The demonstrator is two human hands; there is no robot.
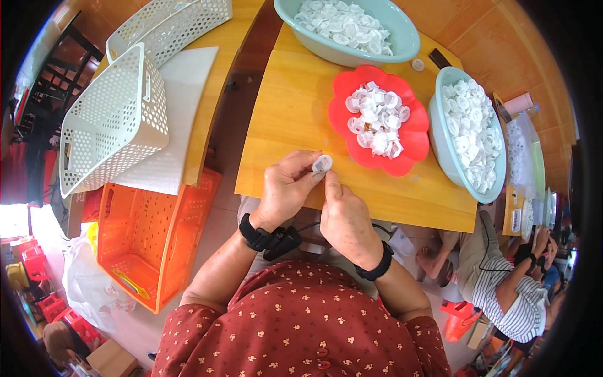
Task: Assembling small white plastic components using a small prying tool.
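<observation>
Between the thumb and fingers of my left hand [286, 187] is a small round translucent white plastic piece [322, 164]. My right hand [344, 220] is just beside it, index finger pointing up at the piece's lower edge and the other fingers curled in. Whether the right fingers pinch anything is hidden. Both hands are over the near edge of the yellow wooden table [276, 107]. Ahead and to the right, a red flower-shaped bowl [342, 85] holds many similar white pieces [380, 116].
Two pale blue basins [411, 47] full of white pieces stand behind and right of the red bowl. A dark phone [439, 58] lies near them. White perforated baskets [116, 119] sit on a left table, an orange crate [169, 251] below. A person in stripes [515, 295] sits at right.
</observation>
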